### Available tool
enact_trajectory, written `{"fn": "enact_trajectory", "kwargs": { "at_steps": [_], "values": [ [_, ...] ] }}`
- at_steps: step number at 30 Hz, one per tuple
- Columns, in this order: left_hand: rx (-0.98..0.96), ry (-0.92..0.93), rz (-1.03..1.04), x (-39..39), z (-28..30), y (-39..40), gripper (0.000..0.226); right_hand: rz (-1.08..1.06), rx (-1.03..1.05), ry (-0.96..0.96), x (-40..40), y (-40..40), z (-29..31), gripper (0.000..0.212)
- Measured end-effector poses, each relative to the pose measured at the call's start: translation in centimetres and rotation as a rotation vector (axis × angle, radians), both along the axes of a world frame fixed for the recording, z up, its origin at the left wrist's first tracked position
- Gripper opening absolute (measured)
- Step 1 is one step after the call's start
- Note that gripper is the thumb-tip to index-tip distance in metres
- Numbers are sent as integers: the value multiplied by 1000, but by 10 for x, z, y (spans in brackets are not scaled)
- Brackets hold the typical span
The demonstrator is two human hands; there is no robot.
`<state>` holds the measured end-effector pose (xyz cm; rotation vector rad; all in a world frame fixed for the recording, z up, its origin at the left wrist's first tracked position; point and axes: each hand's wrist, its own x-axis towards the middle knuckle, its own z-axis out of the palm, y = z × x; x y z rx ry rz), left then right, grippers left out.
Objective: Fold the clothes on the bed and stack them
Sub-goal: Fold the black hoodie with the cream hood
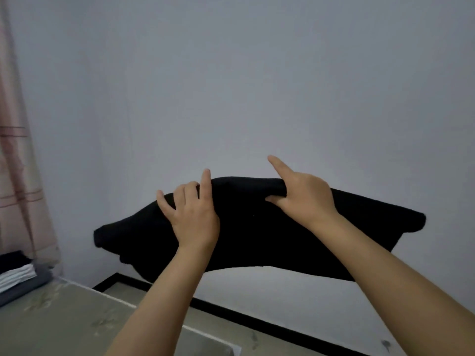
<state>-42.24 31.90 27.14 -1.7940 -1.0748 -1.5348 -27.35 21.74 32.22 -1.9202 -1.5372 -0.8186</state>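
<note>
Nearest the lens: two bare forearms, reaching up and forward from the bottom edge. Held a black garment (257, 227) between them, raised well above the bed (64, 325) and in front of the pale wall (231, 73). Left hand (191, 214) gripped the top edge of the cloth, middle fingers curled over it, forefinger sticking straight up. Right hand (303, 196) pinched the same top edge a little further along, thumb tucked underneath, forefinger pointing up and away. Drooped at both ends, the garment, possibly a shirt with short sleeves, though too dark to tell. Lower left: a stack of folded clothes (18, 276), black, white and grey, on the bed's far corner beside a pinkish curtain (18, 150). Below: a patterned greenish bed cover, and a black skirting strip (257, 321) along the wall.
</note>
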Motion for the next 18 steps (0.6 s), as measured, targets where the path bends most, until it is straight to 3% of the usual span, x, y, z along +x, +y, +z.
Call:
{"fn": "enact_trajectory", "kwargs": {
  "at_steps": [3, 5, 9, 12, 15, 18],
  "values": [
    [134, -14, -198, 39, 17, 60, 58, 4, -11, -2, 39, 42, 22, 76],
    [240, 138, -373, 63, 24, 102, 44, -45, -49, -20, 73, 65, 33, 79],
    [291, 415, -573, 125, 35, 172, 32, -204, -208, -270, 147, 114, 30, 77],
    [258, 523, -574, 179, 32, 213, 57, -226, -230, -295, 202, 161, 1, 67],
    [221, 605, -504, 224, 28, 246, 47, -265, -218, -272, 247, 208, -34, 66],
    [135, 667, -433, 270, 27, 285, 53, -271, -158, -164, 295, 265, -55, 70]
  ]
}}
